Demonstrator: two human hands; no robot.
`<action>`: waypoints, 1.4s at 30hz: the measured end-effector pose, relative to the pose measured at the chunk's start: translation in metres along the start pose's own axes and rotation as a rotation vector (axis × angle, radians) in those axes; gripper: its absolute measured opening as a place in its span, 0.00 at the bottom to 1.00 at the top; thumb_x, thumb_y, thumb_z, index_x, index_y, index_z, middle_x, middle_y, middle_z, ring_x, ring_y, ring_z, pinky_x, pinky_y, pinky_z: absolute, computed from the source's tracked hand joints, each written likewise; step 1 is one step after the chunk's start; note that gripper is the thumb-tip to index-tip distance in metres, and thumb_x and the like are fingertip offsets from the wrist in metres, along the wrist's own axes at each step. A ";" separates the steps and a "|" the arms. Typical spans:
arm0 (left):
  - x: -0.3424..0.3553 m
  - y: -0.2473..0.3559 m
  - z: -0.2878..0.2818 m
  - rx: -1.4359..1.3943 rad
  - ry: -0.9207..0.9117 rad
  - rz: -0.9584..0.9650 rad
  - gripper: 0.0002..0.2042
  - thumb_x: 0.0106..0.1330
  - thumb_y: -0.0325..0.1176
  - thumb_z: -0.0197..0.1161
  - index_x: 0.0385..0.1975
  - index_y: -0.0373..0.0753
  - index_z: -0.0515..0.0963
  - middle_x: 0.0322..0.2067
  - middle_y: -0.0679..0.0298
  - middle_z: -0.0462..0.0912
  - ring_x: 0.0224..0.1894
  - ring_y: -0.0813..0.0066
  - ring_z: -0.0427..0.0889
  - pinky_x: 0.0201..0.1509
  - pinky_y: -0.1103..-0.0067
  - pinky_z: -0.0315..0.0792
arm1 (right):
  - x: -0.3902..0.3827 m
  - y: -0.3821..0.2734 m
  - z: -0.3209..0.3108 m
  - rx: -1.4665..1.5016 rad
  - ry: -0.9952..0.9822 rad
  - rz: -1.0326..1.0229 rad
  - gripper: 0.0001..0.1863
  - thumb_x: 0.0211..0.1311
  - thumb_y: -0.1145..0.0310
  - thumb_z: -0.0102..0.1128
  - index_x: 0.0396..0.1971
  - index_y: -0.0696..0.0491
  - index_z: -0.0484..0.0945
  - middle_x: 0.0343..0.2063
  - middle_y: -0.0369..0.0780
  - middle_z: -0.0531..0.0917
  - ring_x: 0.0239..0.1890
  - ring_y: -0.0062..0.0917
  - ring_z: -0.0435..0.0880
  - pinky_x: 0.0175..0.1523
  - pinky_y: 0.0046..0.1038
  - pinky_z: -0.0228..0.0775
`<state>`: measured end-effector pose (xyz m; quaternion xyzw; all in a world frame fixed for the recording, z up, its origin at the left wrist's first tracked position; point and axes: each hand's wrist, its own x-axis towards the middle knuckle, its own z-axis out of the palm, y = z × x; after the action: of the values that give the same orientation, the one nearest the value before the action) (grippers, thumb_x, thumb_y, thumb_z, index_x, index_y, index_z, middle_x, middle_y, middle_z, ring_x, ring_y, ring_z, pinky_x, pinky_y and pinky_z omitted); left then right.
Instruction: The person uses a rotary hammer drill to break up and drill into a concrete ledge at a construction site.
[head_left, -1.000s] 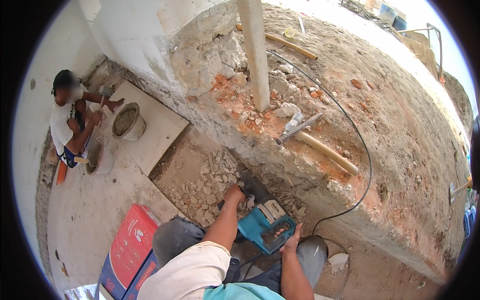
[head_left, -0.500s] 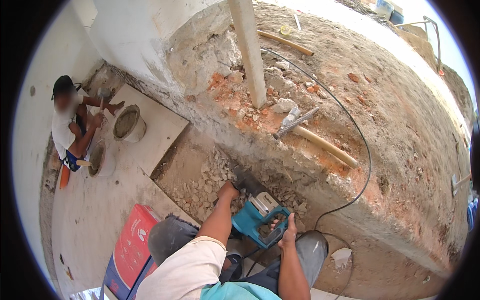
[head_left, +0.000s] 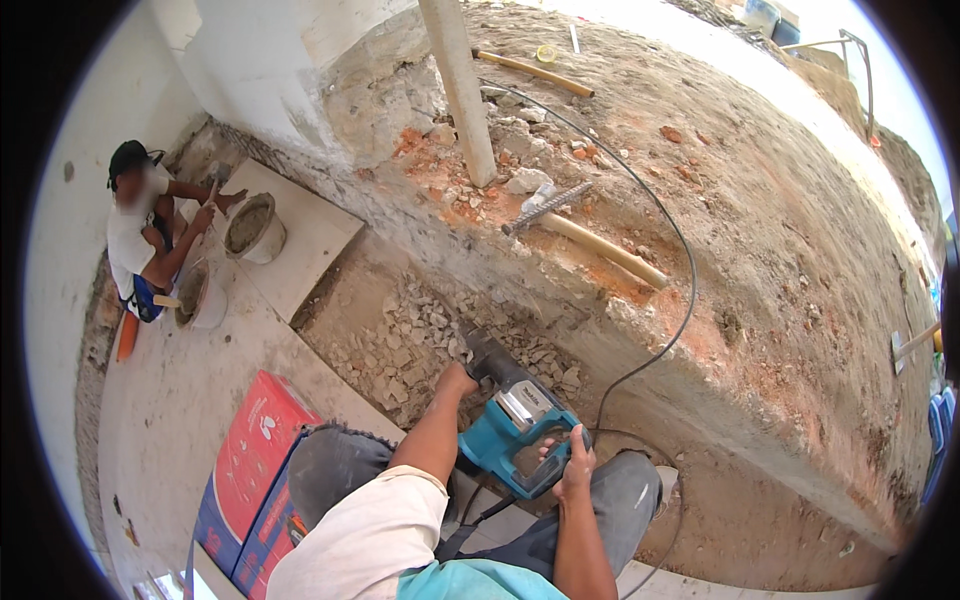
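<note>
A teal and black demolition hammer (head_left: 497, 432) lies slanted in front of me, its nose toward the broken rubble (head_left: 405, 345) by the low wall. My left hand (head_left: 456, 383) is closed round its front part, near the black barrel; the exact grip is partly hidden. At the back, my right hand (head_left: 574, 463) wraps the rear loop handle, with the thumb up along it. The bit's tip is hard to make out among the broken pieces. A black cable (head_left: 690, 290) curves from the raised dirt bank down beside my right hand.
Left, a person (head_left: 140, 225) crouches by two mortar buckets (head_left: 265, 235), holding a hammer. Red and blue boxes (head_left: 262, 425) stand beside my left knee. On the ledge (head_left: 600, 300) lie a wooden-handled hammer (head_left: 610, 250) and a ridged bar; a post (head_left: 460, 100) stands behind them.
My view has shifted, so the ledge and its tools appear farther left. The demolition hammer has moved slightly right relative to the rubble, with both hands still on it.
</note>
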<state>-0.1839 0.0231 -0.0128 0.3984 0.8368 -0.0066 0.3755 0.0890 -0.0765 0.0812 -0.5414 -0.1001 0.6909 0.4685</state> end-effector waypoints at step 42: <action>-0.106 -0.016 0.140 -0.221 -0.010 0.105 0.29 0.42 0.55 0.73 0.39 0.38 0.83 0.41 0.48 0.84 0.46 0.53 0.83 0.48 0.68 0.76 | -0.104 -0.051 -0.101 -0.179 -0.043 -0.187 0.20 0.60 0.55 0.65 0.38 0.59 0.76 0.25 0.43 0.81 0.24 0.26 0.81 0.28 0.25 0.75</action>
<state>-0.0650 -0.1019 -0.0503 0.3980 0.8085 0.1034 0.4210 0.1994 -0.1644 0.1425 -0.5544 -0.2214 0.6440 0.4785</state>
